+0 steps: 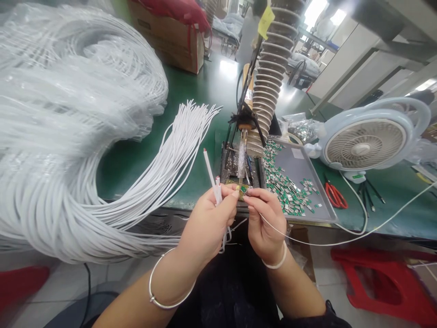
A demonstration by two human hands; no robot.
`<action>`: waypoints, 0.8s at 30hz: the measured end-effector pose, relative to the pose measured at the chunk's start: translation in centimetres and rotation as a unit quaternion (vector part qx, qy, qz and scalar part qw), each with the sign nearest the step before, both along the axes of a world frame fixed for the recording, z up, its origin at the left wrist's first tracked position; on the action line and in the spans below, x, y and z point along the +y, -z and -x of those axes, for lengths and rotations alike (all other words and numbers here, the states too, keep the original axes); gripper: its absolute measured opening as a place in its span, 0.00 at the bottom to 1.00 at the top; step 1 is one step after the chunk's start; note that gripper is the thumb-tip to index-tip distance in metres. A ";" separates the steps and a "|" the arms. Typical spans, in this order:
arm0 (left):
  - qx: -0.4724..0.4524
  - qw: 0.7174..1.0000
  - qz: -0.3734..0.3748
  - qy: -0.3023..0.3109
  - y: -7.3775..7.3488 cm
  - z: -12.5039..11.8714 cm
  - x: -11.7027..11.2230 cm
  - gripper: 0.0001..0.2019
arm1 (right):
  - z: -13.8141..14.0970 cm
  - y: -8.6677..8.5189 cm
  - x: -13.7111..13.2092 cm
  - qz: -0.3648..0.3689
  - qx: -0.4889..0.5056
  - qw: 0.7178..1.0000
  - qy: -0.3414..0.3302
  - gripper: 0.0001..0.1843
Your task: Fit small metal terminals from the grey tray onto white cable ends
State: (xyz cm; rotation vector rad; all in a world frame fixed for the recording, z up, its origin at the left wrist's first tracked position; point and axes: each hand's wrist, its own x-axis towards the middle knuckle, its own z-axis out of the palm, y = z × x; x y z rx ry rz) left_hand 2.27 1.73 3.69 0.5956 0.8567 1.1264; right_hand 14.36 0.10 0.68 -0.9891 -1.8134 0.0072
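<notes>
Over the near edge of the tabletop [201, 91], left hand [208, 223]: your fingers are closed around the white cables [217, 193], their red-marked ends standing up past your fingers, with a bangle [164, 283] on your wrist.

Right hand [266, 223]: your thumb and forefinger are pressed together, pinching the small board [243, 190], and a thin white wire [307, 238] runs from this hand off to the right.

Small board: it sits between your two hands, just in front of the soldering iron [242, 157]. It looks green and gold, but your fingertips hide most of it.

Hard to make out: you can't tell whether the iron's tip touches the board, or how the cable ends meet it.

Beside you: a large coil of white cable [68, 114] lies to the left, with a loose bundle [170, 150] fanning out toward the iron. To the right are a metal tray [302, 159] of green parts [285, 189], red scissors [335, 196] and a fan [362, 148], cut off by nothing but glare at its upper edge.
</notes>
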 end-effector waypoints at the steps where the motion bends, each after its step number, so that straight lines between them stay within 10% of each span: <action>1: -0.001 1.000 0.000 0.001 0.0 0.0 0.0 0.08 | 0.0 0.0 0.0 0.002 -0.001 1.000 0.001 0.17; 24: 0.049 0.997 -0.009 0.051 2.4 0.8 -0.4 0.08 | -0.1 1.3 -0.9 0.041 0.056 0.998 -0.009 0.18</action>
